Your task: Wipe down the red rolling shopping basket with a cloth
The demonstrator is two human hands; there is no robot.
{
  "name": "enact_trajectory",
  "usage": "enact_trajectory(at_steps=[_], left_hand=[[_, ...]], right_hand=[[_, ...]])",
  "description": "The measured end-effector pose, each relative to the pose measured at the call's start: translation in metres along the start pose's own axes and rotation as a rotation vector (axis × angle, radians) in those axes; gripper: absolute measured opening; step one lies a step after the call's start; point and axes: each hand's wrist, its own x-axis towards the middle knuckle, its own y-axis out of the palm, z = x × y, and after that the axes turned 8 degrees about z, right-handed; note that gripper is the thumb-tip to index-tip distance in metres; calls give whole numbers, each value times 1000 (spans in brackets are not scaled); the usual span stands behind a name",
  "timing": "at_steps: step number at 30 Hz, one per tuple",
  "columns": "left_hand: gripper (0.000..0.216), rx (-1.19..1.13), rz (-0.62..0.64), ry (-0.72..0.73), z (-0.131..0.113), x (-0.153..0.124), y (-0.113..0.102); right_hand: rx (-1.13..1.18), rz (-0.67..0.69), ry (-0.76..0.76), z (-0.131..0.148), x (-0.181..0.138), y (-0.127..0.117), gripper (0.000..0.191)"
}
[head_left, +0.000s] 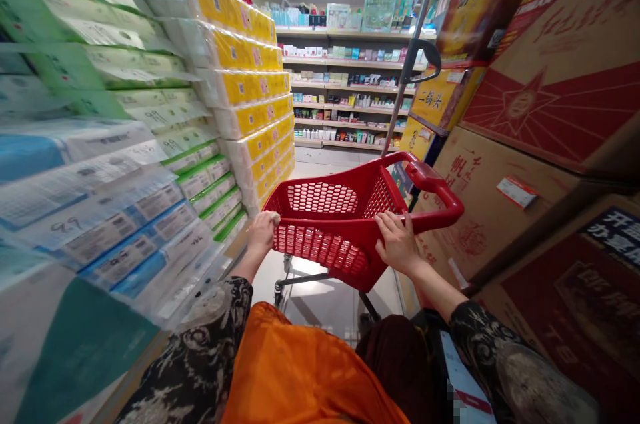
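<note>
A red plastic shopping basket (345,207) on a wheeled metal frame stands in the aisle right in front of me, and it looks empty. My left hand (263,231) grips the near left corner of its rim. My right hand (397,242) grips the near right edge, beside the thick red handle (440,194). Both my sleeves are dark with a pale pattern, and an orange garment fills the bottom of the view.
Stacks of wrapped tissue packs (125,144), green, blue and yellow, wall the left side. Large brown and red cardboard cartons (540,117) are piled on the right. A grey pole (410,57) rises beside them. Shelves of small products (350,87) close the aisle's far end.
</note>
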Motion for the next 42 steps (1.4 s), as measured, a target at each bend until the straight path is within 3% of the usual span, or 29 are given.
enact_trajectory(at_steps=[3, 8, 11, 15, 17, 21, 25, 28, 32, 34, 36, 42], left_hand=[[27, -16, -43, -44, -7, 2, 8], [23, -118, -46, 69, -75, -4, 30], [22, -265, 22, 142, -115, -6, 26], [31, -360, 4, -34, -143, 10, 7], [31, -305, 14, -88, -149, 18, 1], [23, -14, 207, 46, -158, 14, 1], [33, 117, 348, 207, -153, 4, 11], [35, 159, 355, 301, -120, 9, 16], [33, 225, 243, 176, -63, 19, 14], [31, 220, 203, 128, -56, 19, 13], [28, 184, 206, 153, -74, 14, 16], [26, -54, 147, 410, -196, -4, 45]], right_hand=[[25, 7, -4, 1, -1, -1, 52], [53, 50, -15, 0, 1, -4, 52], [73, 82, -13, 2, 5, -10, 53], [118, 149, -68, -3, 12, -14, 56], [138, 187, -105, -6, 14, -16, 56], [148, 221, -120, -9, 14, -17, 56], [146, 230, -141, -10, 14, -16, 56], [127, 247, -162, -15, 14, -17, 56], [70, 151, -46, -26, 11, -22, 51], [56, 94, 24, -30, 8, -24, 48], [61, 73, 38, -30, 6, -24, 46], [85, -7, 56, -24, 6, -18, 50]])
